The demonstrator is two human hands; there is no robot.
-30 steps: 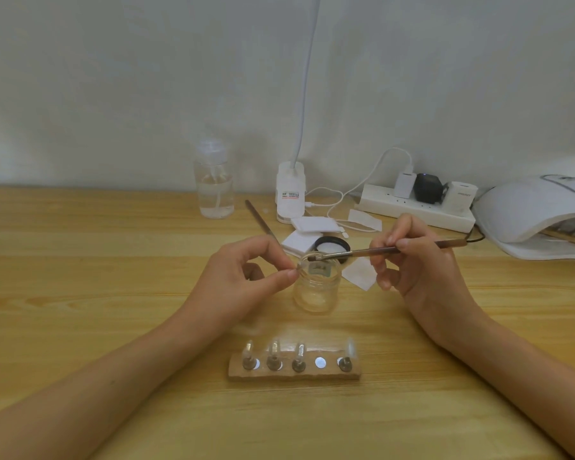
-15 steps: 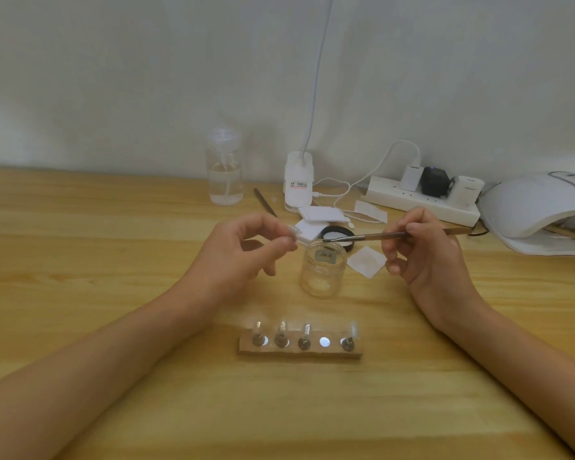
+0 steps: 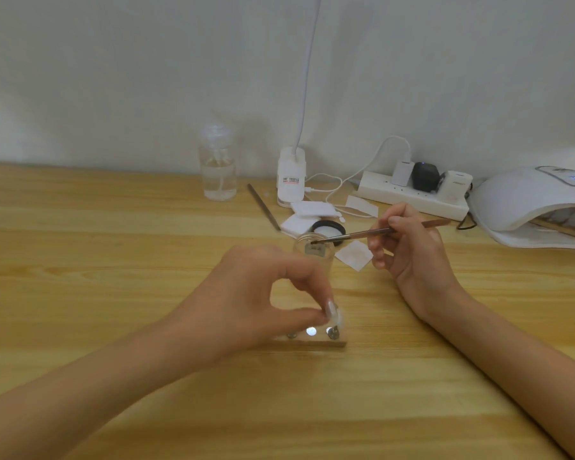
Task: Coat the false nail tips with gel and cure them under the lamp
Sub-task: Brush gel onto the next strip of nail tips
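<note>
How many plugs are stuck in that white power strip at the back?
3, side by side in the power strip: a white charger with a cable on the left, a black adapter in the middle, a white cube charger on the right. None look hidden.

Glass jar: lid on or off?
Off: glass jar mouth is open, brush tip at its rim; black lid lies behind.

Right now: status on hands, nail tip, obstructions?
Left hand pinches nail tip above wooden holder. Right hand holds brush over gel jar. Nothing blocking.

The left hand (image 3: 246, 293), pinching a nail tip (image 3: 331, 308), drops from beside the jar (image 3: 319, 260) to the wooden stand (image 3: 312, 343) before it.
</note>
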